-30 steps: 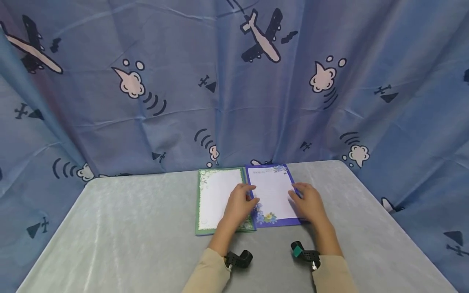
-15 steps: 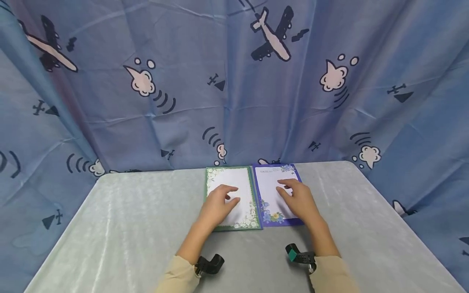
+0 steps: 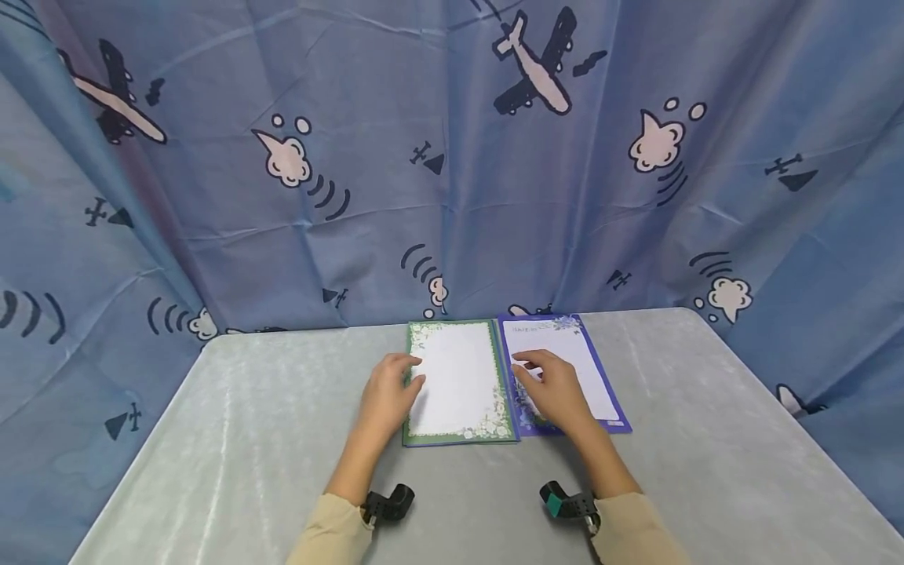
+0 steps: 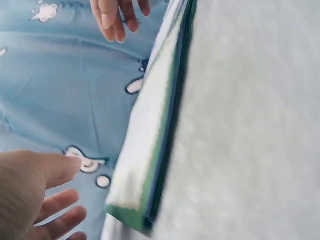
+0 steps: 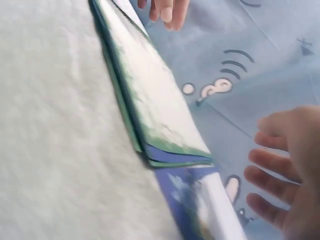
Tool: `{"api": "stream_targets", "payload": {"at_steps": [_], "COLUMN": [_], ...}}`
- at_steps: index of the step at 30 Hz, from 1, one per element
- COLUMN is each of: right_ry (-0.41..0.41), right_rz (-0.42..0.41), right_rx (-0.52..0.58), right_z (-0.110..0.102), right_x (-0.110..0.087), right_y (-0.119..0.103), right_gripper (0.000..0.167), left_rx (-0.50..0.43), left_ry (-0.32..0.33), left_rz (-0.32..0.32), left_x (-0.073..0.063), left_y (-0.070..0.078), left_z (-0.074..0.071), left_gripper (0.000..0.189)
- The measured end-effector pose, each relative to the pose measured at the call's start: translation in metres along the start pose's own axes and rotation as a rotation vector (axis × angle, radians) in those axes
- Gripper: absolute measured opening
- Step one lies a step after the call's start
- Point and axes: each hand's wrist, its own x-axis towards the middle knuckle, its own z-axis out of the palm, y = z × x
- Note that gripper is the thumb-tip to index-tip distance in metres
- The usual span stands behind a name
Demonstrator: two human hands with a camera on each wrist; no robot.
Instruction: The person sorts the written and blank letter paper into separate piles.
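Two floral-bordered paper piles lie side by side at the table's far edge. The left one is a stack of green-bordered sheets, with blue or purple edges showing beneath; its layers show in the right wrist view. Against its right side lies a purple-bordered sheet, partly hidden by a hand. My left hand is by the stack's left edge, fingers loosely bent and thumb apart, holding nothing. My right hand hovers over the purple-bordered sheet, fingers loosely bent, also holding nothing. Whether either hand touches paper I cannot tell.
A pale grey cloth covers the table. Behind it hangs a blue curtain printed with airplanes and clouds, close to the far edge. Black wrist cameras sit on both wrists, below beige sleeves.
My left hand has moved left, from the seam between the piles to the green stack's left edge. My right hand has moved left from the purple-bordered sheet's right edge.
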Motion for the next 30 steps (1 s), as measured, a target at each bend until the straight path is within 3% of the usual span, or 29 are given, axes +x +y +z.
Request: {"api": "stream_targets", "payload": {"at_steps": [7,11,17,22,30], "right_ry": [-0.012,0.022,0.035,0.05,0.053], "right_rz": [0.032,0.007,-0.048,-0.068,-0.072], "right_rx": [0.028,-0.011,-0.121,-0.15,-0.165], "right_z": [0.021,0.032,0.043,0.046,0.047], "right_x": [-0.002,-0.004,-0.008,-0.009,-0.011], "right_y": [0.0,0.003,0.01,0.013,0.012], "right_gripper": [0.03,0.031,0.035,0.035,0.033], "left_rx": [-0.082,-0.128,-0.074,-0.017,-0.006], "left_ry": [0.028,0.038,0.06,0.09,0.128], "left_rz": [-0.048,-0.07,-0.045,-0.019,-0.004], "left_x": [0.0,0.0,-0.001,-0.003,-0.006], "left_y": [-0.021,-0.028,-0.031,-0.033,-0.033], "left_z": [0.011,0.016,0.019,0.022,0.027], "left_gripper": [0.028,0.029,0.029,0.024,0.02]}}
